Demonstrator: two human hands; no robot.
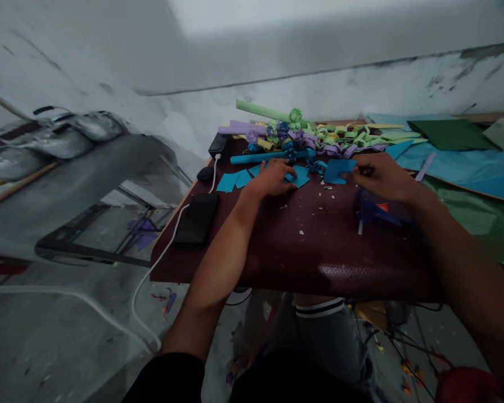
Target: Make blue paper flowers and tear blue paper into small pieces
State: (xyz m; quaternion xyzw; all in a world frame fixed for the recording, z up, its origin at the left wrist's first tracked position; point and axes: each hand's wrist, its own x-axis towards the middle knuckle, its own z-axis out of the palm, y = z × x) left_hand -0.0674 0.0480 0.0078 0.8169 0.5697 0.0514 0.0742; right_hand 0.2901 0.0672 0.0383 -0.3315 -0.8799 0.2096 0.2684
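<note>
My left hand [274, 178] lies over a row of blue paper squares [227, 182], its fingers spread, with a corner of another blue piece [301, 177] showing past the fingertips. To its right, my right hand [380, 174] is closed on the edge of a single blue paper square [338, 171], raised at a slant over the table. Something dark shows between the right fingers; I cannot make out what it is. Below that hand lies a blue glue gun [373, 211], partly in shadow. Just behind my left hand rests a rolled blue paper tube [258, 158].
Paper chains [340, 137] and curled flowers in green, purple and blue pile along the back of the dark red table [294, 252]. A black phone [196, 220] with a white cable lies at left. Large paper sheets [449, 134] cover the right side. A grey chair [109, 173] stands left.
</note>
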